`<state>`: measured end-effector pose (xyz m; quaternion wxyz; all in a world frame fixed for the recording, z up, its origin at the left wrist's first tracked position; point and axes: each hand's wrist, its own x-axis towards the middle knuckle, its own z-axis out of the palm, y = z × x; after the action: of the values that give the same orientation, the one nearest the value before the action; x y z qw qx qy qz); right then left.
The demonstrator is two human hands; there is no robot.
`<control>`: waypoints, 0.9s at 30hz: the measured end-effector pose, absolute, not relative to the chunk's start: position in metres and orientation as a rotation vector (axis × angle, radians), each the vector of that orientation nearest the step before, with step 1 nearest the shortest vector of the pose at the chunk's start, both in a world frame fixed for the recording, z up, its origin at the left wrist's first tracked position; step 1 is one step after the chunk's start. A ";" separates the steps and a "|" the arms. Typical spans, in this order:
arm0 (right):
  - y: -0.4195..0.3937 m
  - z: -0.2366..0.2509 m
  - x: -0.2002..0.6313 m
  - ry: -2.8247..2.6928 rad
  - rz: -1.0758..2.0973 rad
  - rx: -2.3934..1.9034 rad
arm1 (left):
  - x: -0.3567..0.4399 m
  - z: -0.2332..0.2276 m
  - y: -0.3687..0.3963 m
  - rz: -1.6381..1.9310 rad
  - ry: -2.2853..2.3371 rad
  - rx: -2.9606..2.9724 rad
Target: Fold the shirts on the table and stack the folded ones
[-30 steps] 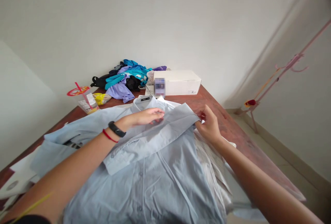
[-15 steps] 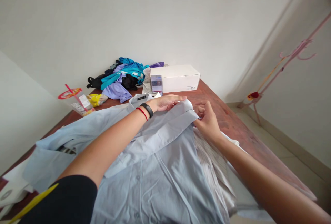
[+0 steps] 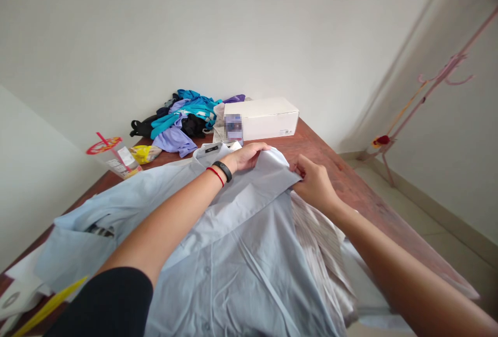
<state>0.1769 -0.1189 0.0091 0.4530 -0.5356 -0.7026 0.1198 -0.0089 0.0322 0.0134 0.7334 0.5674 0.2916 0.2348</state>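
A light blue-grey button-up shirt (image 3: 241, 269) is spread over the near part of the wooden table, its collar with a dark label toward the back. One sleeve lies across the shirt's front, reaching toward the right. My left hand (image 3: 249, 157) is closed on the upper edge of that sleeve's end. Pinched between the fingers of my right hand (image 3: 313, 179) is the right corner of the same sleeve end, held slightly raised. A striped beige garment (image 3: 322, 243) shows from under the shirt on the right.
Behind the shirt stand a white box (image 3: 268, 119) and a heap of blue, lilac and black clothes (image 3: 182, 122). A plastic cup (image 3: 116, 158) with a red straw and a yellow packet (image 3: 144, 153) are at the left. A pink coat stand (image 3: 424, 96) leans at the right.
My left hand has shifted slightly left along the sleeve end. The sleeve end between my hands is now spread wider and flatter, and my right hand keeps its pinch.
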 end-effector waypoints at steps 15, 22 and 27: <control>-0.117 0.024 0.207 -2.275 0.422 -2.156 | -0.047 0.011 0.002 0.322 0.634 1.405; -0.122 0.036 0.217 -2.315 0.463 -2.036 | -0.128 0.035 -0.049 0.116 0.849 1.689; -0.123 0.040 0.231 -2.335 0.562 -1.750 | -0.191 0.040 -0.084 0.026 0.982 1.911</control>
<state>0.2312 -0.1228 0.0396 0.0851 -0.5867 -0.7829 0.1886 -0.1911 -0.0839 0.0397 0.4764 0.7819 0.4018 0.0108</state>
